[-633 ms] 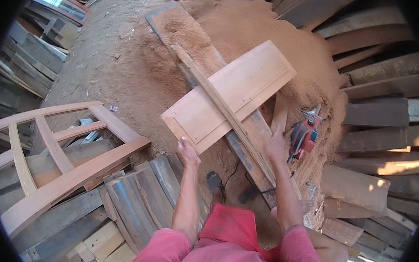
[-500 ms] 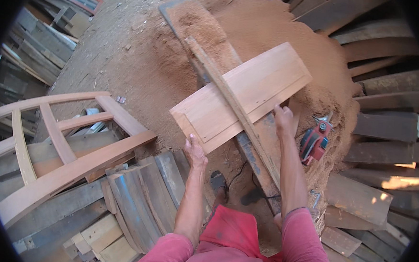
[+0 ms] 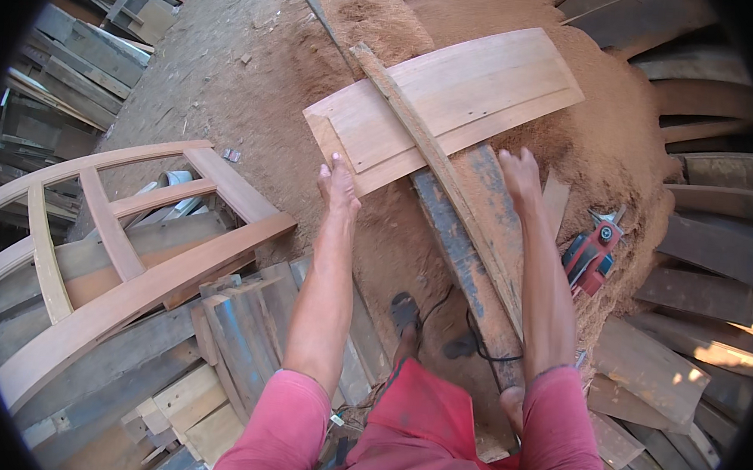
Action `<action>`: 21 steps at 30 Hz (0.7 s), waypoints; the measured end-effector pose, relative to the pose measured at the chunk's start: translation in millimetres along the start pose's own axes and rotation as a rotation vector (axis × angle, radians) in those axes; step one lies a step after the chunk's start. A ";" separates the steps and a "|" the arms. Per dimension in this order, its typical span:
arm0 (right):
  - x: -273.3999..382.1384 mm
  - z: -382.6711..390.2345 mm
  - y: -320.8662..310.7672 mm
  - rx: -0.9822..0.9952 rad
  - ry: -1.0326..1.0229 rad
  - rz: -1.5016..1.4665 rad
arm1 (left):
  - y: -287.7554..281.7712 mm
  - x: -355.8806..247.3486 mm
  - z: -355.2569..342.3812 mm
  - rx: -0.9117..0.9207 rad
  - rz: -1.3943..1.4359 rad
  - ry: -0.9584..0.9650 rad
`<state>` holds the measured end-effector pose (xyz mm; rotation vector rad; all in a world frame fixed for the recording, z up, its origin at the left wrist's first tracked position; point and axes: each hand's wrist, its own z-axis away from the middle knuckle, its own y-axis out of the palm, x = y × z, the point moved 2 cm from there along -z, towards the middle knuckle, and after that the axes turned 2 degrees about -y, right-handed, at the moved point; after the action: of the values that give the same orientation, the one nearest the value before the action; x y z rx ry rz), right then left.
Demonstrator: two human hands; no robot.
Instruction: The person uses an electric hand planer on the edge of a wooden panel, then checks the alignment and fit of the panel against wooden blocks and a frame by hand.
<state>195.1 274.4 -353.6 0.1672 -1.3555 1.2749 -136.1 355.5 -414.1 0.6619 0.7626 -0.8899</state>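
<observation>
My left hand (image 3: pixel 338 181) grips the lower-left corner of a pale wooden panel (image 3: pixel 481 78) with a curved edge and a recessed border. The panel lies across a long, sawdust-covered board (image 3: pixel 498 217). A narrow wooden strip (image 3: pixel 409 121) runs over the panel along that board. Just below the panel's right part, my right hand (image 3: pixel 518 168) is raised with bent, parted fingers, holding nothing that I can see. A red electric planer (image 3: pixel 590 257) rests in the sawdust to its lower right.
An arched wooden lattice frame (image 3: pixel 145 277) lies at left on stacked old planks (image 3: pixel 280 332). More timber is piled at far left (image 3: pixel 85 62) and right (image 3: pixel 709 221). A large sawdust mound (image 3: pixel 607 137) surrounds the board. A dark cord (image 3: pixel 482 345) runs near my feet.
The panel has shifted farther from my body, with my left hand still on its corner. My right hand has come away from the panel's near edge and its fingers have loosened.
</observation>
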 end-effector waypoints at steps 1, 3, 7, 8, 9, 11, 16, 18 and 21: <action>-29.8 10.6 -7.1 0.018 -0.111 -0.001 | 4.5 1.1 1.3 0.004 -0.017 0.007; -63.1 44.0 -26.0 0.127 -0.194 0.041 | -4.9 -0.3 -7.3 -0.022 -0.085 0.031; -98.0 128.3 -79.6 0.151 -0.095 0.338 | -4.5 -2.6 -5.7 -0.030 -0.113 0.057; -105.8 140.8 -85.3 0.157 -0.076 0.302 | -2.3 -2.5 -6.4 -0.017 -0.111 0.068; -112.3 149.4 -88.1 0.192 -0.070 0.346 | -1.8 0.3 -9.3 -0.003 -0.109 0.079; -124.0 159.0 -85.5 0.261 -0.057 0.433 | -3.8 4.5 -20.6 -0.027 -0.089 0.097; -145.3 153.1 -106.8 -0.107 -0.183 0.535 | -5.7 17.1 -30.4 0.080 -0.079 -0.020; -129.6 136.7 -143.0 -0.248 -0.101 0.511 | -26.3 14.7 -46.9 0.118 -0.080 -0.037; -135.0 119.2 -210.0 -0.507 0.090 0.542 | -19.5 8.9 -44.2 0.086 -0.179 -0.114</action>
<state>314.7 29.8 -304.6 -0.6398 -1.6606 1.3016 -162.5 376.6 -449.8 0.6189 0.6911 -1.1193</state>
